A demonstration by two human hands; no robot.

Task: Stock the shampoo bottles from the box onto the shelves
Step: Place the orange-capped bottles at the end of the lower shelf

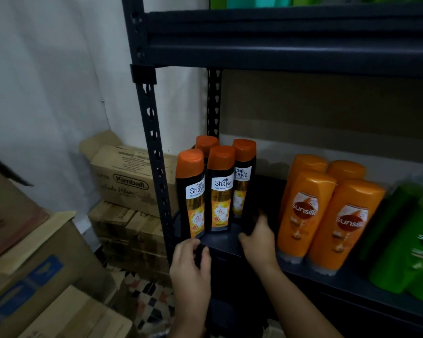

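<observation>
Black plastic with orange caps: four Safi Shayla bottles (220, 189) stand upright in a tight group at the left end of the dark metal shelf (232, 242), close to its front edge and beside the perforated corner post (156, 152). The left hand (191, 264) curls its fingers around the foot of the front-left bottle at the shelf edge. The right hand (259, 240) lies at the foot of the right bottle, with the fingers pointing to it; whether it pinches the bottle or only pushes it, I cannot tell.

I judge these bottles to be stiff, smooth and rather slippery, moderately heavy if full, and not fragile. They are tall on a narrow base, so they may tip easily; holding them at the flat sides of the body, low or in the middle, seems safest.

To the right stand glossy orange Sunsilk bottles (305, 213), cap down, then green bottles (405, 242). Brown cardboard boxes (130, 179) are stacked left of the shelf.
</observation>
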